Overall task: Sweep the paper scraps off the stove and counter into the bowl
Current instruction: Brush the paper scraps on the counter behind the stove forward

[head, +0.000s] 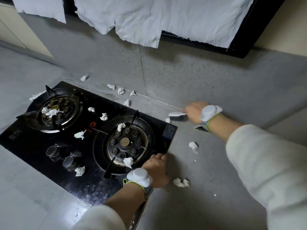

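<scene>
A: Well, from my feed the biggest thing is the grey speckled stone tabletop (207, 77), with the black glass two-burner gas stove (29, 140) set into it on the near left. What do you get for the burners?

B: I see the far left round metal burner (54, 108) with a crumpled white scrap (52, 112) lying on it, and the near right round metal burner (125, 141) with one scrap at its far rim and another at its near rim. Hanging at the back are torn white paper sheets (141, 19) over a dark frame.

A: Right. I count small crumpled white paper scraps (79, 135) scattered over the glass, a loose row of them on the tabletop behind the stove, one beside the stove's right edge, and a double wad (181, 182) just beside my left wrist.

B: And the hands?

A: My right hand (194, 112) is curled round the handle of a small grey-and-white hand brush (177, 116), whose bristles rest on the tabletop just off the stove's far right corner, touching one scrap (167, 120). My left hand (156, 168) lies flat, fingers straight, on the stove's near right edge, holding nothing. Both wrists carry white strapped devices.

B: I cannot find a bowl anywhere in my view.
</scene>
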### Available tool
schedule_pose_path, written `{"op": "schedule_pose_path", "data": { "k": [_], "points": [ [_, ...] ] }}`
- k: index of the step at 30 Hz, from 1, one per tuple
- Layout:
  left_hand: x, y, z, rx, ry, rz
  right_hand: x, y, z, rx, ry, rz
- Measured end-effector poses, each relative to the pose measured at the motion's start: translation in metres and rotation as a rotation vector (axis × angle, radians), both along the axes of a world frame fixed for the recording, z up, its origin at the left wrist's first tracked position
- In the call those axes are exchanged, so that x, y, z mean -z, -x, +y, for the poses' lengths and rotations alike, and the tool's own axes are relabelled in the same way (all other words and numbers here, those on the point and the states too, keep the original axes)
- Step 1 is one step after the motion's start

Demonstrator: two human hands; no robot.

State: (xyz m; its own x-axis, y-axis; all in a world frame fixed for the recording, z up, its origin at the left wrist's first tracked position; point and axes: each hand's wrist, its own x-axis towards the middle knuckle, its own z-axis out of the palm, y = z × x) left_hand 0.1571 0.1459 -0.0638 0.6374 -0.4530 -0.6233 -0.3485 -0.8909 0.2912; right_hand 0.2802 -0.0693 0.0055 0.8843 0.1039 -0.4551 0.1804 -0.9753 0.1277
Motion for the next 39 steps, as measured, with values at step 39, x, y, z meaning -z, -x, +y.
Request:
{"op": "schedule_pose_path", "data": {
  "k": [39],
  "points": [
    [-0.004, 0.125, 0.1, -0.282, 0.079, -0.163, 0.101, 0.29, -0.011, 0.707, -0.673, -0.196]
  ]
}}
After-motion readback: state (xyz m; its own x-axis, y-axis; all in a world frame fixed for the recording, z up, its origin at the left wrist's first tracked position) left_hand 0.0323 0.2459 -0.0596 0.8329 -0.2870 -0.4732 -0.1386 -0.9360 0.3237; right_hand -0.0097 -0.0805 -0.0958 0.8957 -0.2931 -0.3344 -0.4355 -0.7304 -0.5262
